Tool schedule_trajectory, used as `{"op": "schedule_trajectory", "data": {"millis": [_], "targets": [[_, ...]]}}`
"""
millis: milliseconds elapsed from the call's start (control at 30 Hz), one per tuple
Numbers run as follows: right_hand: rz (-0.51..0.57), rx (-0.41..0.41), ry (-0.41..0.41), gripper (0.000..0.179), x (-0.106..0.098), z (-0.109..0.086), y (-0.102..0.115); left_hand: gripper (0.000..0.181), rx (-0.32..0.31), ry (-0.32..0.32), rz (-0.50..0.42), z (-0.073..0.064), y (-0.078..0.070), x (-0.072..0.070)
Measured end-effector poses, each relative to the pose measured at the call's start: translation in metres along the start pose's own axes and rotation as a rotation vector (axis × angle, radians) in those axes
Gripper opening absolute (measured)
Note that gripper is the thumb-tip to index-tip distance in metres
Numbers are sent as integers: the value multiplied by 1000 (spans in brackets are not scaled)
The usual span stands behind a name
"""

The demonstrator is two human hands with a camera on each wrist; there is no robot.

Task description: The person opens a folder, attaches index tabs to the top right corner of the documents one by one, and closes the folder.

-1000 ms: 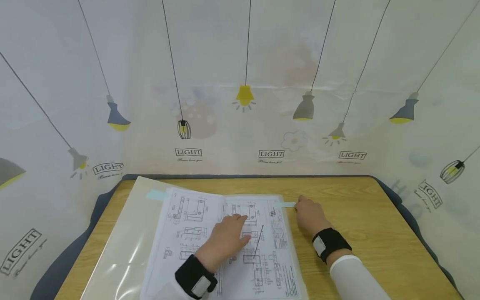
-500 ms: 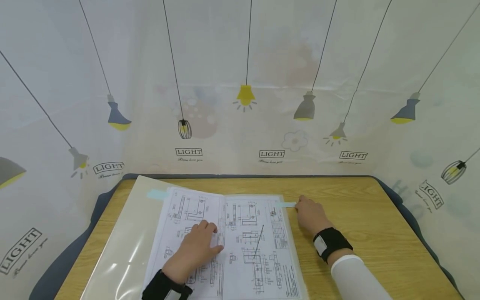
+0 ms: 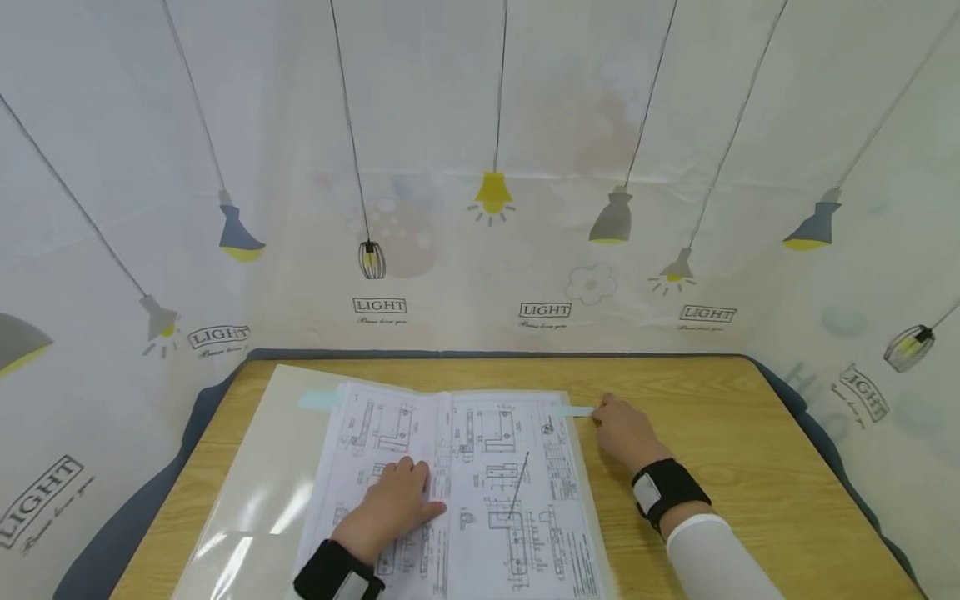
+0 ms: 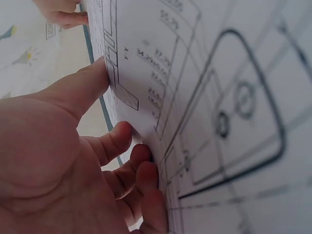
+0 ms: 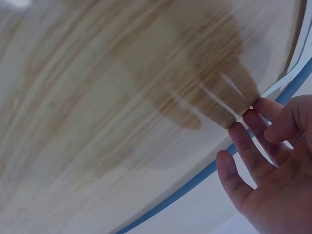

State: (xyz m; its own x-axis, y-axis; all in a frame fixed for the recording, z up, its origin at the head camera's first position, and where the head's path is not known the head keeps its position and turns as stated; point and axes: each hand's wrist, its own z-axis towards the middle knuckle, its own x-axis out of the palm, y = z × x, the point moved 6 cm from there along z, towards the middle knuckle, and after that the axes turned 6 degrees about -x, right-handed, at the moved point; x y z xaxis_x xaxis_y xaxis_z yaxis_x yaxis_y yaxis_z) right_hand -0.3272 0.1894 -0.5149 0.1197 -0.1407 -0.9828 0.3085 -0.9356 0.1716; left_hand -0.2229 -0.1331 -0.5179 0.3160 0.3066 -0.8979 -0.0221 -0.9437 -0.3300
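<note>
1. Head view: our left hand [image 3: 397,500] lies flat, fingers straight and together, on the left page [image 3: 367,467] of the open folder [image 3: 255,467], in the lower middle of the frame. A second ago this hand was on the right page [image 3: 517,483], right of the fold; half a second ago it was already on the left page, and now it sits a little lower there. The left page, which stood slightly lifted near the fold before, now looks flatter. We judge that the sheet has just been turned over and is being pressed down.

2. Head view, right side: our right hand [image 3: 626,433] rests on the table [image 3: 750,467] just beside the right edge of the folder, its fingertips at the small blue tab [image 3: 577,410]. It has not moved across the three pictures. Whether it pinches the tab we cannot tell from here.

3. Left wrist view: the left hand [image 4: 73,161] touches the page [image 4: 214,112] with the thumb and the fingertips, fingers only slightly bent, gripping nothing. The printed drawings fill the right of the frame.

4. Right wrist view: the right hand [image 5: 263,165] is at the lower right, fingers loosely stretched, the tips touching the wood of the table [image 5: 122,107] near a blue edge [image 5: 204,170]. It holds nothing that we can see.
</note>
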Motion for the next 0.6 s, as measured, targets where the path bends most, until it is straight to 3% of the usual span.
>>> {"op": "schedule_trajectory", "data": {"millis": [367,600], "targets": [[133,-12,-15,37,5,-5,-3,50,1,26,44,1,1,4],[345,48,38,53,3,-12,-3,50,14,31,39,3,3,5]]}}
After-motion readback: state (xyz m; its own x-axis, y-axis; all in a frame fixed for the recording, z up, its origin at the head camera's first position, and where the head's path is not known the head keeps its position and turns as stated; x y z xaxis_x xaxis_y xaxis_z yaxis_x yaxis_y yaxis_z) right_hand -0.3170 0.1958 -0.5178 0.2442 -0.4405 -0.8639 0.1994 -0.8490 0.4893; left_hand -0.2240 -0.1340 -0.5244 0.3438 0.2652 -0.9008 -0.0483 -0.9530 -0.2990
